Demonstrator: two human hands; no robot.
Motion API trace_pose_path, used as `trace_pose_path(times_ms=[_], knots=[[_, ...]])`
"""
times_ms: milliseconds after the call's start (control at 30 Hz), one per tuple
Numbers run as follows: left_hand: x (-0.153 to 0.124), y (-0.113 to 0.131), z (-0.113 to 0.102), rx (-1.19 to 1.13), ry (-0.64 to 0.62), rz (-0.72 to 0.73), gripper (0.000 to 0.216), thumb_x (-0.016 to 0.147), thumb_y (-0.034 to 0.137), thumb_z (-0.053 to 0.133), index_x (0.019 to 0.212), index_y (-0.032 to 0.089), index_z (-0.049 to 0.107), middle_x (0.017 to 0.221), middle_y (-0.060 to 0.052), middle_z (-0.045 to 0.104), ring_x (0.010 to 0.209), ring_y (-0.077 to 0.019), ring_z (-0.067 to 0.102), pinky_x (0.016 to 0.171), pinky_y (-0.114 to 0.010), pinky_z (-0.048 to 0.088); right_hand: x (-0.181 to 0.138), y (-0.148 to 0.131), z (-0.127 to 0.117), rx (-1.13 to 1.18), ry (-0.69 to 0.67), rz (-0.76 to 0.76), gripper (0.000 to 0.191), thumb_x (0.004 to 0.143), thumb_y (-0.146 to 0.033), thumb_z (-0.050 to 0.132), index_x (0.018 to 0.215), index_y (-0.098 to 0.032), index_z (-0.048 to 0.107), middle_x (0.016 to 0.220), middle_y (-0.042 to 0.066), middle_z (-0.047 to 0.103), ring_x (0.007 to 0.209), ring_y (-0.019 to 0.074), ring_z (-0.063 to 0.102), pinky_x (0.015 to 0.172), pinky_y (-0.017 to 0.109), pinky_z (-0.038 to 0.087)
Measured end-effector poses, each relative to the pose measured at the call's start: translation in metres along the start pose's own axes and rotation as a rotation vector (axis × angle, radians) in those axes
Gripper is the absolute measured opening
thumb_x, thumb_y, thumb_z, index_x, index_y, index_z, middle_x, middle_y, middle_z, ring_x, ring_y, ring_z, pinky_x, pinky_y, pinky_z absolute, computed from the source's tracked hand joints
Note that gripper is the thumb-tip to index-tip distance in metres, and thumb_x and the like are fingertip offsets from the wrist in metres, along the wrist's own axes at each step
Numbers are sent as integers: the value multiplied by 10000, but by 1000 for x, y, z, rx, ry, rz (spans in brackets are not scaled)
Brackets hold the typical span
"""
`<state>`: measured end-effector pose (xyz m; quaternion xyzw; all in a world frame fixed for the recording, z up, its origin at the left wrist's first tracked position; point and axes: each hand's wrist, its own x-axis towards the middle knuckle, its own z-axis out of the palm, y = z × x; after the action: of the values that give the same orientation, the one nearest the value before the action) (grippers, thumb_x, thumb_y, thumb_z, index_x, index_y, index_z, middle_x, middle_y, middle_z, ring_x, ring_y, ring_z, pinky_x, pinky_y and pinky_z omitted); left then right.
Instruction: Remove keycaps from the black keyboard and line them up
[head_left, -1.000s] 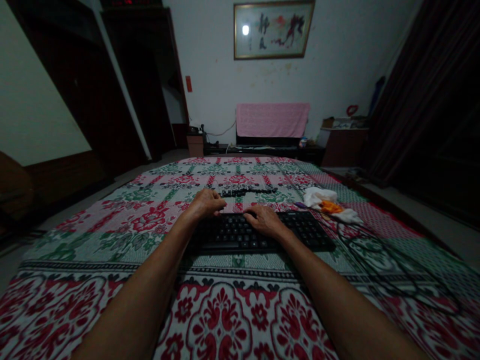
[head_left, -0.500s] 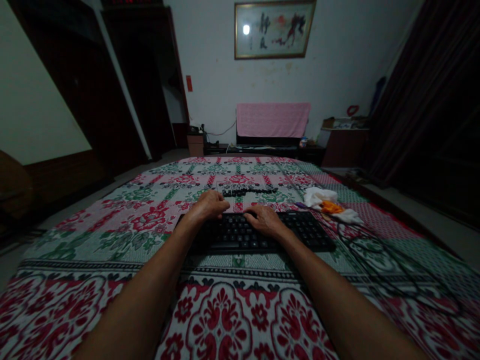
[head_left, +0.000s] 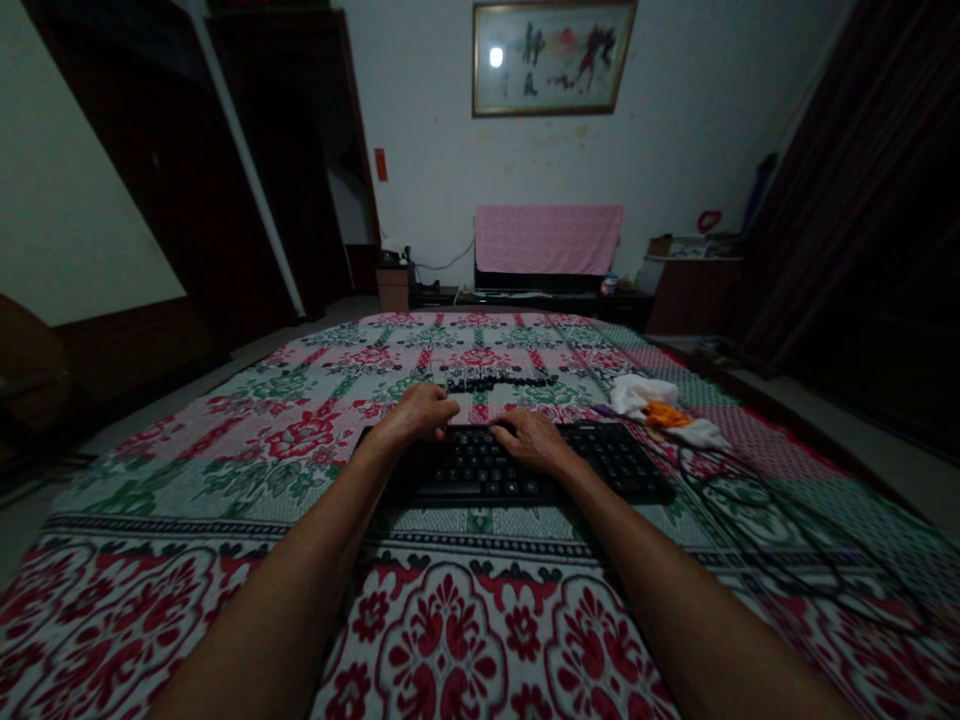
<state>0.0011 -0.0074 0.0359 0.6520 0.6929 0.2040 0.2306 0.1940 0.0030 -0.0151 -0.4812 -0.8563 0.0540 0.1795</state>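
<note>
A black keyboard (head_left: 480, 470) lies lengthwise across the patterned bedspread in front of me. My left hand (head_left: 424, 412) is over its back left part, fingers curled in a pinch; whatever sits between the fingertips is too small and dark to make out. Across the keyboard's back edge, right of the middle, rests my right hand (head_left: 529, 440), its fingers bent over the edge and its thumb on the upper keys. Beyond both hands, small black keycaps (head_left: 499, 382) lie in an uneven row on the cloth.
White and orange cloths (head_left: 645, 395) lie bunched to the right of the keyboard. A black cable (head_left: 772, 530) loops over the bedspread (head_left: 457, 630) at the right. At the far wall, a pink cloth (head_left: 549, 240) covers something above a low dark stand.
Both hands stay at nearly the same places on the keyboard. The left fingers have shifted slightly, with a lower finger now showing more. The view has moved a little.
</note>
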Motion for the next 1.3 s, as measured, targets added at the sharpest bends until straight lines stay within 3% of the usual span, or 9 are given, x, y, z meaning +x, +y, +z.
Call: trace_pose_path(times_ms=[167, 267, 367, 467, 533, 867, 1033, 1300], knots=[[-12, 17, 6, 245, 157, 130, 236, 673, 301, 497, 709, 154, 677, 678, -80, 669, 700, -184, 617, 621, -229, 443, 1, 0, 1, -4, 4, -7, 336, 879, -358, 382, 1036, -222, 646, 1025, 50, 651, 954, 166, 562, 830, 248, 371], [-15, 23, 9, 319, 168, 168, 253, 685, 284, 479, 746, 157, 689, 783, -99, 688, 810, -201, 618, 704, -239, 449, 1, 1, 2, 3, 25, -23, 325, 873, -352, 392, 1027, -220, 646, 1007, 46, 655, 950, 163, 564, 823, 245, 372], [-9, 18, 8, 274, 144, 155, 248, 685, 297, 488, 736, 149, 681, 736, -87, 682, 756, -200, 631, 651, -239, 462, 1, 3, 4, 13, 46, -36, 321, 867, -355, 398, 1018, -220, 647, 992, 44, 659, 933, 162, 571, 811, 244, 376], [1, 4, 3, 47, 9, 4, 235, 690, 298, 495, 738, 132, 655, 582, -42, 639, 528, -151, 610, 491, -206, 443, 1, 5, 4, 28, 60, -45, 323, 867, -361, 395, 1000, -223, 654, 983, 43, 662, 915, 160, 577, 801, 241, 379], [6, -4, 0, -71, -43, -20, 201, 682, 259, 492, 699, 118, 634, 539, -35, 623, 480, -133, 593, 448, -187, 426, 1, 5, 5, 37, 60, -47, 326, 866, -365, 394, 999, -223, 656, 982, 42, 665, 916, 160, 577, 800, 239, 378], [-3, 6, -11, -1, 73, -8, 186, 637, 245, 478, 556, 123, 593, 429, -41, 571, 429, -142, 552, 398, -191, 380, 1, 4, 4, 49, 44, -32, 325, 862, -358, 398, 997, -225, 662, 978, 39, 671, 919, 163, 582, 791, 240, 377], [-11, 14, -24, -141, 74, -52, 111, 611, 190, 479, 563, 124, 554, 454, -22, 575, 426, -114, 549, 387, -158, 365, 1, 4, 2, 49, 49, -26, 316, 854, -357, 412, 958, -216, 674, 961, 47, 675, 917, 175, 589, 799, 255, 390], [-6, 18, -12, -371, 28, -18, 132, 621, 215, 482, 603, 126, 578, 530, -61, 641, 546, -175, 639, 466, -209, 475, 2, -11, -5, 270, 200, -139, 336, 756, -301, 567, 1067, -186, 618, 1053, 60, 649, 959, 177, 587, 850, 282, 420]])
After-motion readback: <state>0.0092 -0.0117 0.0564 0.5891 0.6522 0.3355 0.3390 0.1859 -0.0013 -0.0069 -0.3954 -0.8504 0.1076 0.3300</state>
